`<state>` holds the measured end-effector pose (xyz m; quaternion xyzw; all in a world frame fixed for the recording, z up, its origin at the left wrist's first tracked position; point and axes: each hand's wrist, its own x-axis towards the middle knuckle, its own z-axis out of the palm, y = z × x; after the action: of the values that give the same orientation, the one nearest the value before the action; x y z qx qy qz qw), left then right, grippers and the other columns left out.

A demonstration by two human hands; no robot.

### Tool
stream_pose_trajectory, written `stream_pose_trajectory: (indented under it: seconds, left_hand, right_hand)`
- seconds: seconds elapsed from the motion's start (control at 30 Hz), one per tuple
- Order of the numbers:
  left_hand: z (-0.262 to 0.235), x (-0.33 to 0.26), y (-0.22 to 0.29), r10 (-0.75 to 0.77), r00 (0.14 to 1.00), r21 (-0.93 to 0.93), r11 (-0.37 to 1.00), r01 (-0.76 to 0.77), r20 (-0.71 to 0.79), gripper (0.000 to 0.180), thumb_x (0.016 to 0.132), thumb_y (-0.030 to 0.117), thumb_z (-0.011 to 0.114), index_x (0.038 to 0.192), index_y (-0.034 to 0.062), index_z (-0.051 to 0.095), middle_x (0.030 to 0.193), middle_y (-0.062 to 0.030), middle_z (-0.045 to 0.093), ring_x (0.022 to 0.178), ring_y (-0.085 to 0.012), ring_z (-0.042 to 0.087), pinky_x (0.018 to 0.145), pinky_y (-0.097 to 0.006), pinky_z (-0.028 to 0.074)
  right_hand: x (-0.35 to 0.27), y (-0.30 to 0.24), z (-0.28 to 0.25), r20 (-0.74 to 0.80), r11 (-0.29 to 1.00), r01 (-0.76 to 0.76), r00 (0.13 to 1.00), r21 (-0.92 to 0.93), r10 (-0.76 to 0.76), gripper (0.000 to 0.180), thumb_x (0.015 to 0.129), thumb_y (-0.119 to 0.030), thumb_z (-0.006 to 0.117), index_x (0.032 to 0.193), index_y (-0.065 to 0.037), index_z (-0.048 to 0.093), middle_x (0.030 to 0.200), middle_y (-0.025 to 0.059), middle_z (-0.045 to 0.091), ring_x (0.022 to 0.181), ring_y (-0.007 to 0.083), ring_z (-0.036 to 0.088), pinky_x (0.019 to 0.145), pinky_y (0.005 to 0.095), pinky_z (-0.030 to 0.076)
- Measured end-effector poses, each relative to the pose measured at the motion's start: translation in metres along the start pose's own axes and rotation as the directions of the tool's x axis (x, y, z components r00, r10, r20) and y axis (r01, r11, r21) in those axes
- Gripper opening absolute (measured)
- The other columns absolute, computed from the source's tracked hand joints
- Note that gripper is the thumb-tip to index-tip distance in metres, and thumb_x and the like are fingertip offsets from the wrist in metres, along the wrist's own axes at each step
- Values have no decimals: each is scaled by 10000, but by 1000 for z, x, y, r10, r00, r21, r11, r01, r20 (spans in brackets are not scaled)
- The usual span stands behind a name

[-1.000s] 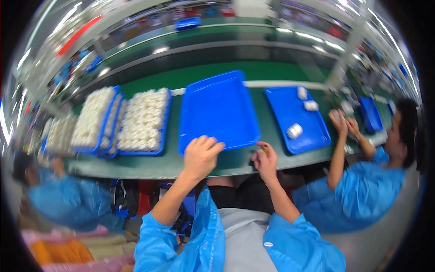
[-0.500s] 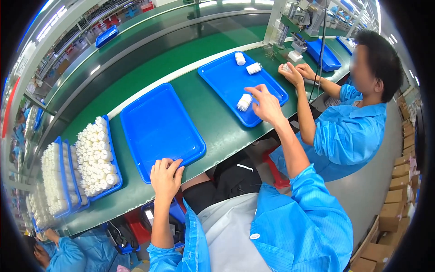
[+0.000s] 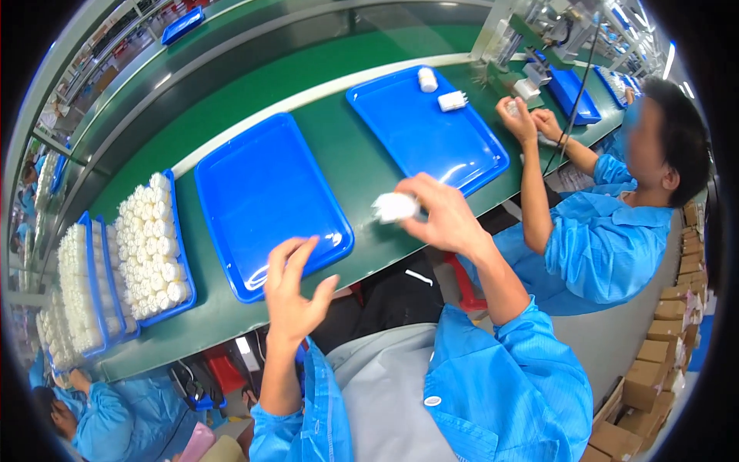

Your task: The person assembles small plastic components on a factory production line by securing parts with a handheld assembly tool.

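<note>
My right hand (image 3: 445,215) grips a white plastic cylindrical part (image 3: 396,207) with short prongs at one end, slightly blurred by motion. It hangs over the green bench between two blue trays. Fingers spread and holding nothing, my left hand (image 3: 296,289) hovers over the near edge of the left blue tray (image 3: 265,192), which has no parts in it. In the right blue tray (image 3: 419,127), two similar white parts lie near the far right side: one upper part (image 3: 427,79) and one pronged part (image 3: 453,101).
Blue trays packed with white parts (image 3: 154,254) stand at the left end of the green bench (image 3: 323,146). A co-worker (image 3: 608,208) at the right handles a small part beside a bench machine (image 3: 531,81). Another person (image 3: 115,416) sits at lower left. Cardboard boxes (image 3: 647,369) line the right.
My right hand has picked the nearest white part out of the right tray and carried it left toward me. My left hand has lifted off the left tray's rim and spread its fingers.
</note>
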<state>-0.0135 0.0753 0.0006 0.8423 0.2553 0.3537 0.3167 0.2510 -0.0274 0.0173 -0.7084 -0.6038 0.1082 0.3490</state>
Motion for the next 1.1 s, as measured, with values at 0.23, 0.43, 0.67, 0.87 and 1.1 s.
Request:
stream_pose_trajectory:
  seconds: [0.23, 0.43, 0.67, 0.87, 1.1]
  left_hand:
    - [34, 14, 22, 29, 956, 4, 999, -32, 292, 669, 673, 40, 743, 1304, 7, 522, 1124, -189, 609, 1030, -364, 604, 909, -414, 484]
    - [36, 1, 25, -343, 923, -408, 828, 385, 176, 428, 801, 62, 713, 1180, -20, 533, 940, -111, 662, 861, -155, 647, 766, -293, 499]
    - [30, -7, 21, -420, 879, -602, 649, 466, 226, 380, 883, 100, 627, 1204, -19, 463, 877, -93, 628, 740, -110, 589, 689, -256, 491]
    - [27, -10, 20, -396, 846, -842, 255, 475, 357, 376, 891, 122, 615, 1216, 15, 459, 987, -108, 614, 799, -145, 592, 669, -295, 496]
    - [29, -8, 18, -253, 870, -906, -132, 402, 423, 445, 817, 174, 654, 1199, 22, 484, 1014, -148, 570, 782, -222, 596, 642, -303, 486]
  right_hand:
    - [-2, -43, 15, 292, 963, 43, 949, 267, -123, 432, 705, -210, 780, 1065, -28, 626, 894, 127, 634, 835, 345, 623, 714, 421, 498]
    - [-6, -28, 38, 222, 552, -226, 972, 802, 76, 346, 823, -153, 732, 1130, -30, 629, 681, -73, 430, 615, -8, 363, 535, 180, 301]
    - [0, -6, 91, 191, 70, -223, 929, 972, 317, 273, 1002, -234, 495, 1022, 18, 597, 583, -59, 372, 456, 31, 314, 402, 209, 224]
    - [-6, -2, 117, 53, 231, -127, 951, 965, 304, 298, 1026, -257, 468, 1022, 19, 579, 570, -47, 370, 456, 39, 315, 409, 217, 262]
    - [-7, -1, 119, 29, 249, -108, 954, 962, 299, 296, 1021, -253, 478, 1024, 25, 578, 555, -44, 385, 450, 39, 326, 416, 216, 273]
